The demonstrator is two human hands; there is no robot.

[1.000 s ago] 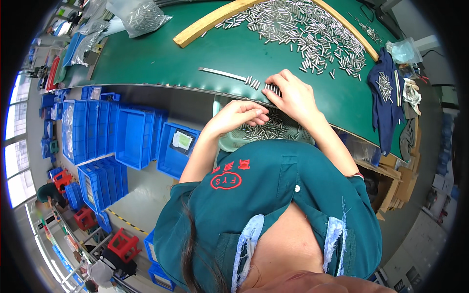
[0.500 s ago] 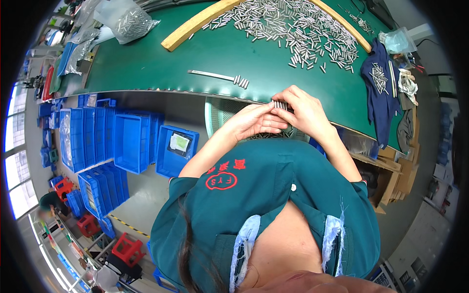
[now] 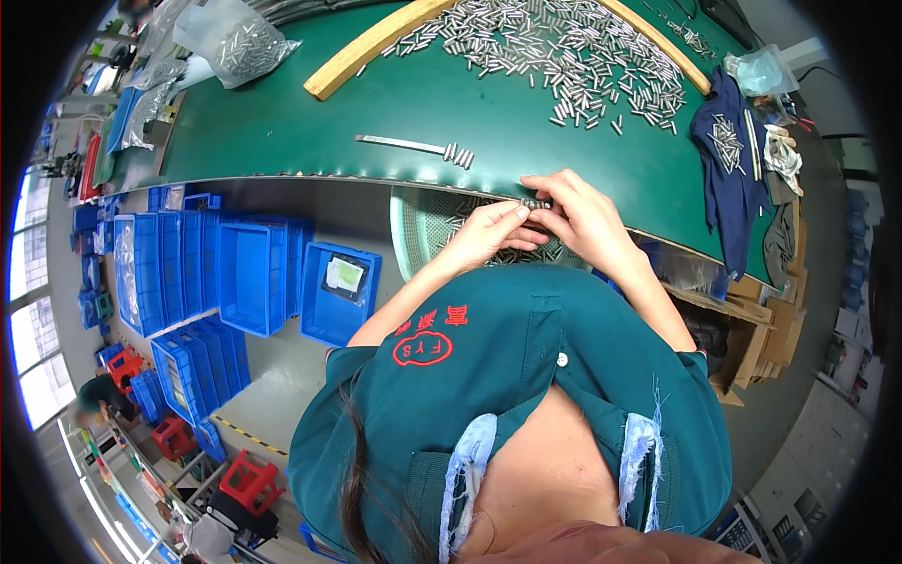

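Note:
Over the table's near edge, my left hand (image 3: 495,231) and my right hand (image 3: 581,214) meet, both closed on a short row of small metal pins (image 3: 536,204). The pins lie side by side between the thumbs and fingers. Below my hands sits a light green mesh basket (image 3: 410,226) with more metal pins in it, partly hidden by my hands and body. On the green table, left of my hands, a thin metal strip (image 3: 399,143) lies with several pins (image 3: 458,155) lined up at its right end.
A large heap of metal pins (image 3: 564,56) spreads between two wooden bars (image 3: 376,49) on the green table (image 3: 254,132). A plastic bag of pins (image 3: 246,52) rests at the back left. Navy cloth (image 3: 728,188) carrying pins hangs at the right. Blue crates (image 3: 254,273) stand below left.
My left hand has turned and drawn its fingers in, uncovering more of the basket. The right hand's forefinger has lifted a little off the row of pins. The view has shifted slightly.

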